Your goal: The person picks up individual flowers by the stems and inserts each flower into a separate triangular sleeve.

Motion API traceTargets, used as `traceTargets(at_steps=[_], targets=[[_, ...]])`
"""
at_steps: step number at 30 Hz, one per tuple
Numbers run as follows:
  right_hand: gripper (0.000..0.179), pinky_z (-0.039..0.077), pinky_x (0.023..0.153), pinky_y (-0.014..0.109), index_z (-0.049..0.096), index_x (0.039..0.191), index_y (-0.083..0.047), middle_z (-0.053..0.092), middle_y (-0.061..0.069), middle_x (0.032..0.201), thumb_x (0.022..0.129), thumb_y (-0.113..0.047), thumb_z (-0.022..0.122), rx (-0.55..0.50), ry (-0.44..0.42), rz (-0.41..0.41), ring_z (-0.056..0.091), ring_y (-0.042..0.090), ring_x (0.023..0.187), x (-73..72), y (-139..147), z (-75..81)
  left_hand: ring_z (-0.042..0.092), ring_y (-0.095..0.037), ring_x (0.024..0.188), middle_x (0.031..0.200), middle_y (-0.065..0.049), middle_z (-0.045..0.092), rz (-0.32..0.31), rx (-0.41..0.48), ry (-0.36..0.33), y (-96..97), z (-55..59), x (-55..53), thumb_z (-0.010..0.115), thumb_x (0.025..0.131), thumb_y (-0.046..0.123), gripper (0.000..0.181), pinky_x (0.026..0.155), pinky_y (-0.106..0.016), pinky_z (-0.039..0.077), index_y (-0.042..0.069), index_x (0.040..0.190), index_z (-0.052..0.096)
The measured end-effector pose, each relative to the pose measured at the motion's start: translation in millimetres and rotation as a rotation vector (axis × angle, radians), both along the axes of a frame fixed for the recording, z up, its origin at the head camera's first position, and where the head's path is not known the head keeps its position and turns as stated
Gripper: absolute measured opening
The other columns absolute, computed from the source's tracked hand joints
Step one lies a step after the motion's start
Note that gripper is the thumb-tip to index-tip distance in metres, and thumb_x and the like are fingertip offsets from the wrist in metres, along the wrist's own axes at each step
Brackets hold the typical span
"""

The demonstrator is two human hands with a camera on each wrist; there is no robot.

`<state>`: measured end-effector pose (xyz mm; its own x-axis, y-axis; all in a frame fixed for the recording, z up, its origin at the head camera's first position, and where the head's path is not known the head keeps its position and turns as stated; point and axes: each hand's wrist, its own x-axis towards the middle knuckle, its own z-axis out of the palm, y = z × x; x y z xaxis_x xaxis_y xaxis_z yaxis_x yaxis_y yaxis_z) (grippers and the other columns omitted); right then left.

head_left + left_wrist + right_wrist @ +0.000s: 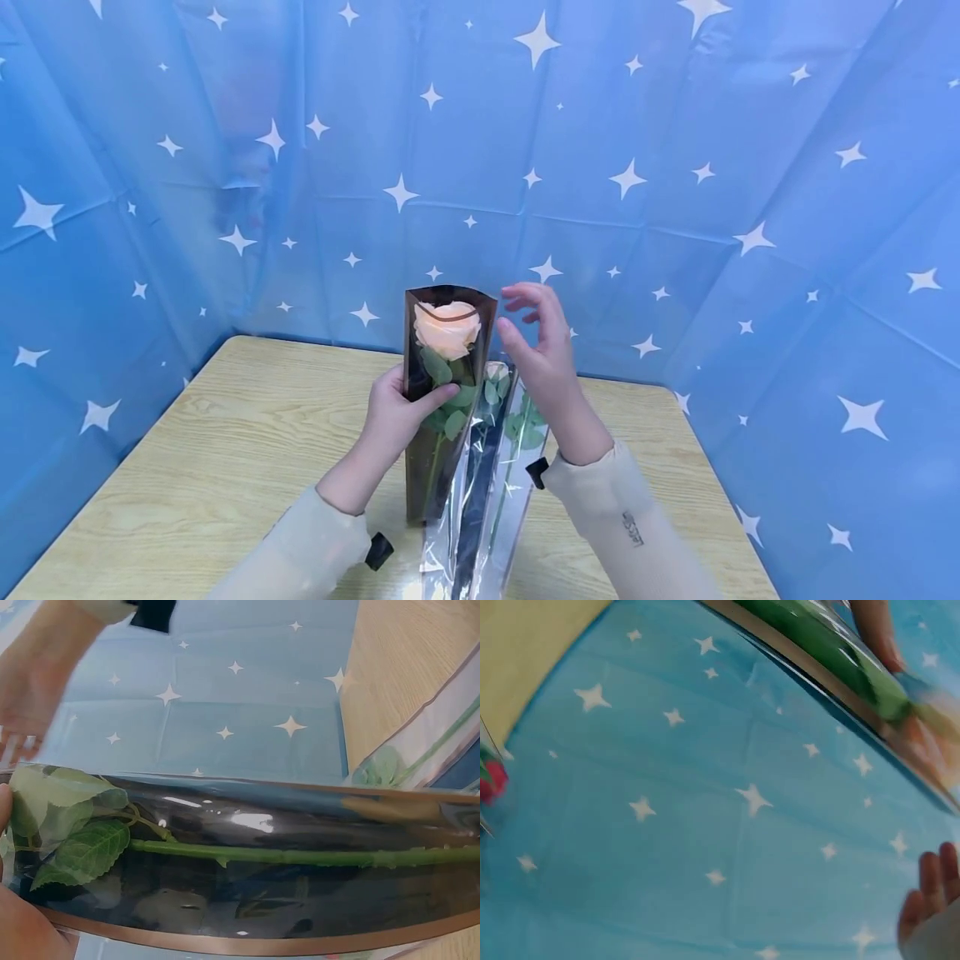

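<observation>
A peach rose [447,331] stands upright in a dark flower sleeve [420,492] with a clear front and brown edges. My left hand [396,412] grips the sleeve around its middle, thumb across the front over the leaves. In the left wrist view the green stem [300,856] runs along inside the film. Just right of the sleeve's top, my right hand [547,358] is raised with fingers loosely bent and nothing held. Its fingertips [928,862] show apart from the sleeve in the right wrist view.
Below and right of the held rose, other flowers in clear sleeves [513,492] lie on the wooden table [300,417]. A red flower [491,780] shows at the left edge of the right wrist view. A blue star-patterned curtain [480,150] surrounds the table.
</observation>
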<state>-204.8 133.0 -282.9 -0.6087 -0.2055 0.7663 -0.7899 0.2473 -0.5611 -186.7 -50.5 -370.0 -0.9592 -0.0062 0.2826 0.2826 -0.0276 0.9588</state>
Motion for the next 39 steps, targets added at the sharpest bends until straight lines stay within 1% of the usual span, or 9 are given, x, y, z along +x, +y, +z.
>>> traceTargets(at_steps=[5,7,9,12,16,26,29,34,39], targets=[[0.034,0.049,0.087,0.03,0.057,0.121,0.0,0.06,0.017,0.117,0.09,-0.011,0.059,-0.109,-0.434,0.059,0.06,0.016,0.099,4.6,7,-23.5,0.066,-0.013,0.087,0.103,-0.013,0.071,-0.007,0.012,-0.019,0.3,0.7,0.0,0.079,0.077,0.016,0.035,0.076,-0.027,0.053,0.004,0.107,0.065],[0.033,0.051,0.087,0.03,0.059,0.121,0.001,0.063,0.016,0.117,0.09,-0.011,0.06,-0.12,-0.552,0.065,0.062,0.011,0.097,7.3,8,-32.2,0.066,-0.013,0.088,0.104,-0.013,0.07,-0.007,0.003,-0.018,0.4,0.4,-0.1,0.079,0.077,0.016,0.035,0.077,-0.027,0.053,0.004,0.108,0.065],[0.033,0.051,0.087,0.029,0.06,0.121,0.003,0.065,0.013,0.113,0.091,-0.012,0.062,-0.126,-0.609,0.068,0.064,0.008,0.094,10.3,8,-39.2,0.066,-0.014,0.087,0.104,-0.014,0.07,-0.008,-0.005,-0.014,0.7,0.2,-0.1,0.079,0.077,0.016,0.035,0.076,-0.027,0.053,0.004,0.108,0.066],[0.031,0.052,0.084,0.027,0.063,0.117,0.005,0.07,0.002,0.102,0.091,-0.012,0.063,-0.153,-0.629,0.055,0.065,0.007,0.088,13.1,6,-47.0,0.066,-0.014,0.087,0.104,-0.013,0.07,-0.01,-0.017,-0.01,1.2,-0.3,-0.2,0.079,0.077,0.017,0.035,0.075,-0.027,0.053,0.005,0.107,0.066],[0.028,0.054,0.079,0.03,0.065,0.11,0.008,0.07,-0.01,0.09,0.09,-0.011,0.064,-0.214,-0.592,0.028,0.066,0.009,0.08,13.7,3,-52.7,0.067,-0.014,0.084,0.102,-0.011,0.07,-0.03,-0.007,-0.023,1.5,-1.7,-0.8,0.079,0.078,0.018,0.033,0.073,-0.03,0.055,0.006,0.106,0.066],[0.026,0.055,0.067,0.029,0.067,0.102,0.01,0.071,-0.006,0.085,0.09,-0.013,0.064,-0.342,-0.537,-0.021,0.064,0.012,0.078,11.2,-2,-56.0,0.063,-0.009,0.076,0.087,-0.005,0.068,-0.086,0.035,0.019,-3.5,-9.4,-1.6,0.07,0.085,0.012,0.026,0.068,-0.027,0.053,0.001,0.108,0.066],[0.026,0.055,0.066,0.028,0.067,0.101,0.01,0.07,-0.006,0.083,0.09,-0.014,0.065,-0.366,-0.547,-0.045,0.063,0.012,0.078,10.0,-3,-56.3,0.06,-0.008,0.074,0.086,-0.01,0.067,-0.076,0.044,0.042,-5.8,-11.4,-1.2,0.063,0.09,0.011,0.025,0.068,-0.024,0.051,-0.002,0.111,0.066],[0.028,0.055,0.068,0.029,0.067,0.102,0.01,0.07,-0.004,0.085,0.09,-0.015,0.065,-0.379,-0.572,-0.048,0.064,0.013,0.079,8.8,-3,-58.5,0.063,-0.007,0.086,0.103,-0.022,0.067,-0.053,0.049,0.062,-7.0,-11.9,-2.1,0.054,0.096,0.014,0.027,0.076,-0.022,0.051,-0.005,0.111,0.066],[0.027,0.055,0.067,0.029,0.067,0.104,0.009,0.07,-0.004,0.085,0.09,-0.014,0.064,-0.391,-0.565,-0.039,0.064,0.013,0.078,7.2,-3,-61.0,0.061,-0.006,0.099,0.114,-0.021,0.065,-0.056,0.045,0.054,-7.2,-12.5,-3.2,0.052,0.098,0.016,0.03,0.086,-0.024,0.049,-0.005,0.114,0.064]])
